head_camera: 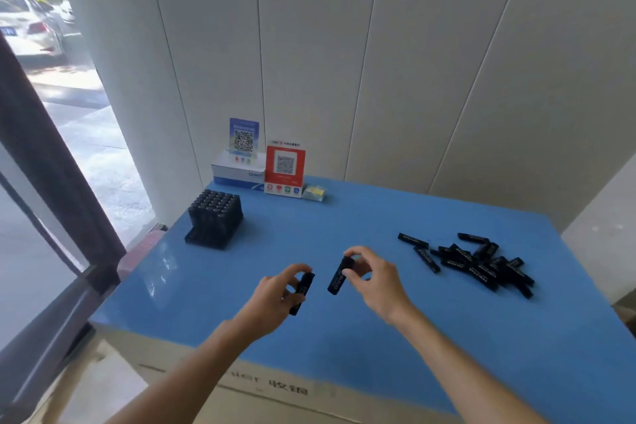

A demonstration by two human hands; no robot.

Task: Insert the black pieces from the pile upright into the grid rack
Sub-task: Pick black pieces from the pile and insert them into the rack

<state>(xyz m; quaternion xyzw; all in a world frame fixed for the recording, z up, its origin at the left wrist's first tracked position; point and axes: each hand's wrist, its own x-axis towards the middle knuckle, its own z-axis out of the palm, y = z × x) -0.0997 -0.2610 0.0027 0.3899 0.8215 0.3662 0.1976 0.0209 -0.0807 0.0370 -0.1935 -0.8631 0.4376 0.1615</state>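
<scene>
A black grid rack [214,223] stands at the back left of the blue table [344,337], with several black pieces upright in it and its front row open. A pile of black pieces [481,263] lies flat at the right. My left hand [272,299] grips one black piece [303,293] above the table's middle. My right hand [373,277] pinches a second black piece [340,275] near its upper end, held almost upright. The two held pieces are close together but apart.
A white-and-blue box [237,172] with a blue QR sign [243,138] stands at the table's back edge, beside a red QR sign [285,169] and a small yellow pack [315,192]. White wall panels rise behind. A glass door and drop-off lie left.
</scene>
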